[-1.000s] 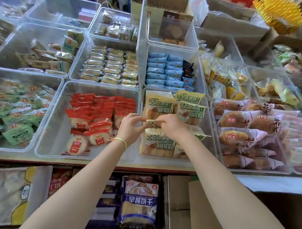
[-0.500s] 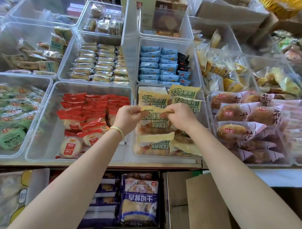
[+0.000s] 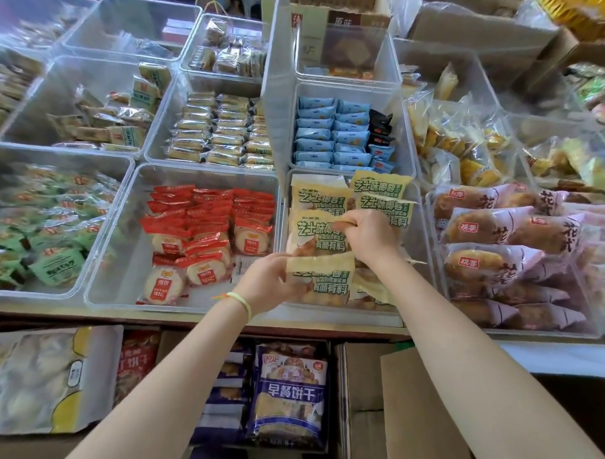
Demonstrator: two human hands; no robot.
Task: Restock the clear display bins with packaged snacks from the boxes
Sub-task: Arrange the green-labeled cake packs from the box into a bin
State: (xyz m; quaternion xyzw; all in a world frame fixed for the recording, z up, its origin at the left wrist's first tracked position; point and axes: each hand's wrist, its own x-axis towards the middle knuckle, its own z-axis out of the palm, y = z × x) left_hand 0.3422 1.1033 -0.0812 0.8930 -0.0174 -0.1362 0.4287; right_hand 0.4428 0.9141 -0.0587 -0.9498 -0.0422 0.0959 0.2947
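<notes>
Fingers (image 3: 342,227) of my right hand (image 3: 369,235) pinch the top edge of a yellow-green snack pack (image 3: 315,229) standing in the clear bin (image 3: 427,247) at the desk's (image 3: 188,318) front edge; my left hand (image 3: 271,283) grips another such pack (image 3: 323,281) at that bin's near wall. Just left, a clear bin (image 3: 122,250) holds red-wrapped cakes (image 3: 205,232). Below the desk sits a blue biscuit bag (image 3: 288,393). A yellow band (image 3: 242,301) circles my left wrist.

Shop: snack-filled display bins (image 3: 207,171)
</notes>
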